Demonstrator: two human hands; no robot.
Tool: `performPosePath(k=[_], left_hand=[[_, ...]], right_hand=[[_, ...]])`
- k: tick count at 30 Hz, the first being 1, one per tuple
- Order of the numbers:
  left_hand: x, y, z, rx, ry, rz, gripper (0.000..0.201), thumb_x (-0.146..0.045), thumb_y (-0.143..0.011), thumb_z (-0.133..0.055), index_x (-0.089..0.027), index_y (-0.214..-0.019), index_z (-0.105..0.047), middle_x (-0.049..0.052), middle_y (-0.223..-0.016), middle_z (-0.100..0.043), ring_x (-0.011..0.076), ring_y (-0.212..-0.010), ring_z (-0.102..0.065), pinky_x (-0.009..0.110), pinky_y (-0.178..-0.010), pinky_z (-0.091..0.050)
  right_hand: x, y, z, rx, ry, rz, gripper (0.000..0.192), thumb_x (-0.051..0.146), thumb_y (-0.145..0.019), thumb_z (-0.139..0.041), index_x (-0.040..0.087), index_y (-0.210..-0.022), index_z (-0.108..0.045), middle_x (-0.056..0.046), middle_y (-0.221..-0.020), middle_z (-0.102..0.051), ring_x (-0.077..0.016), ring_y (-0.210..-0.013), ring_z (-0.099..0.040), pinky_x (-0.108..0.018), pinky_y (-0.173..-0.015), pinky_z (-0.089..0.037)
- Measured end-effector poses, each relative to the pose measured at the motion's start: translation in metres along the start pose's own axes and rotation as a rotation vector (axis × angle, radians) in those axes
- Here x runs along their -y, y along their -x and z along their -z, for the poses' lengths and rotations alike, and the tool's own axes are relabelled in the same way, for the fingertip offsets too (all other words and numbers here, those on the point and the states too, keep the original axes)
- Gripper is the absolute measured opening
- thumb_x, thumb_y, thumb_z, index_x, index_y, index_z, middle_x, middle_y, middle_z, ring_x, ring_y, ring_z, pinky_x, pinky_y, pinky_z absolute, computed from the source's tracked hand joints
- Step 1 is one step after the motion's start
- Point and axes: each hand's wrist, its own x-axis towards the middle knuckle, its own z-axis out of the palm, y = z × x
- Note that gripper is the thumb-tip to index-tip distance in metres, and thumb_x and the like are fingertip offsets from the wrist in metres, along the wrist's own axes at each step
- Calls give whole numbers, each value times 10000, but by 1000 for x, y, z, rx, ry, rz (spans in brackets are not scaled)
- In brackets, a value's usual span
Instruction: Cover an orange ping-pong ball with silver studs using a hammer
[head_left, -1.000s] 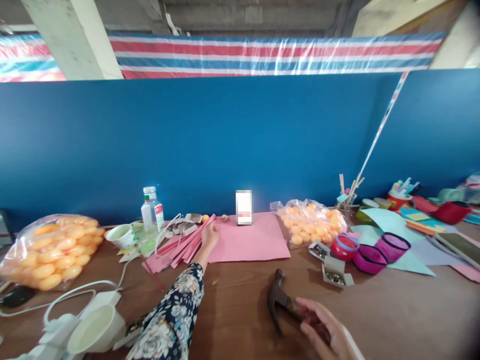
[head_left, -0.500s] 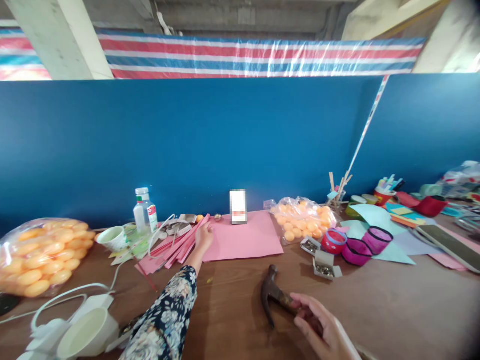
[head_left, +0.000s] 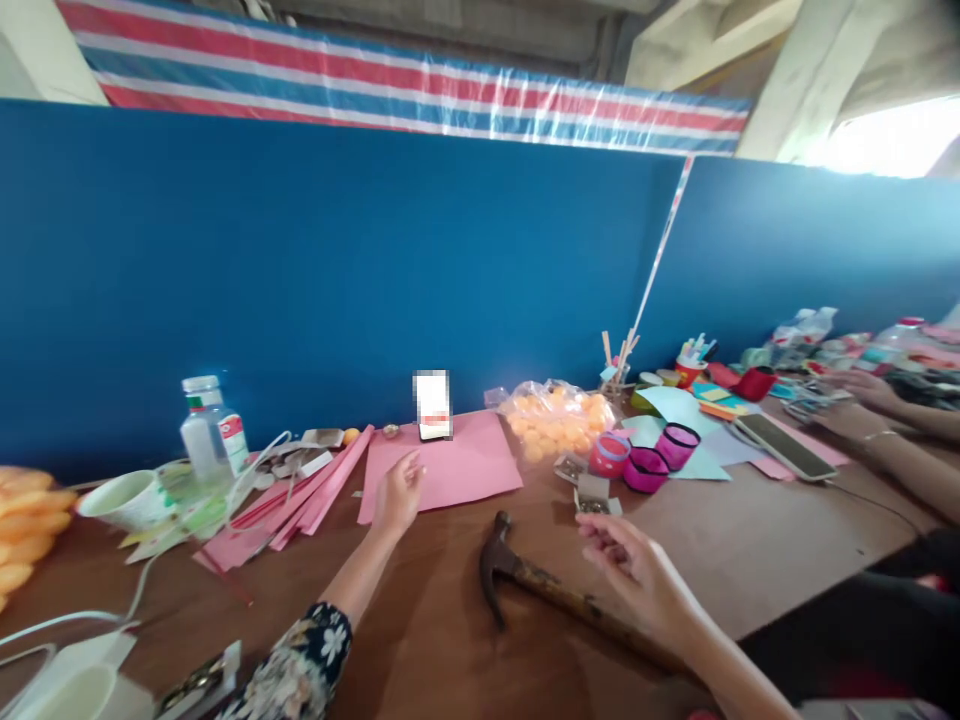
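The hammer [head_left: 553, 588] lies on the brown surface [head_left: 442, 610], head toward the middle, its worn handle running in under the right hand [head_left: 637, 572]. That hand's fingers are loosely curved and parted — from here I can't make out whether the tips touch the small open box [head_left: 596, 490] just beyond. The left hand [head_left: 400, 495] is at the left part of a pink sheet [head_left: 465, 475], fingers curled in; I can't tell whether they pinch anything. Pink strips [head_left: 311, 512] fan out to its left. A clear bag of orange balls [head_left: 556, 418] sits behind — and, farther right, a co-worker's hand [head_left: 844, 422] shows.
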Motion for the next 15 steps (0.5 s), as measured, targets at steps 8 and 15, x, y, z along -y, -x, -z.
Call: performPosePath(k=[8,15], left_hand=[[-21,64,-39,40,236,-111,394,-340,-773,-484,-132,-1106,-515,130,-1117,-600,200,-994,-586,343,-888,-456],[-17,83,-41,-28,177,-158,376,-364,-774,-487,-164,-1088,-537,116,-1067,-620,214,-965,-599,369,-871,-469]], right_hand=[[-34,-43,51,-128,487,3,267,241,-804,-428,191,-1043,-536,-54,-929,-608,-160,-779,-561,-254,-696,-416],[-24,-58,43,210,779,-112,219,223,-818,-402,194,-860,-615,-60,-914,-619,-184,-854,-549,-231,-688,-353]])
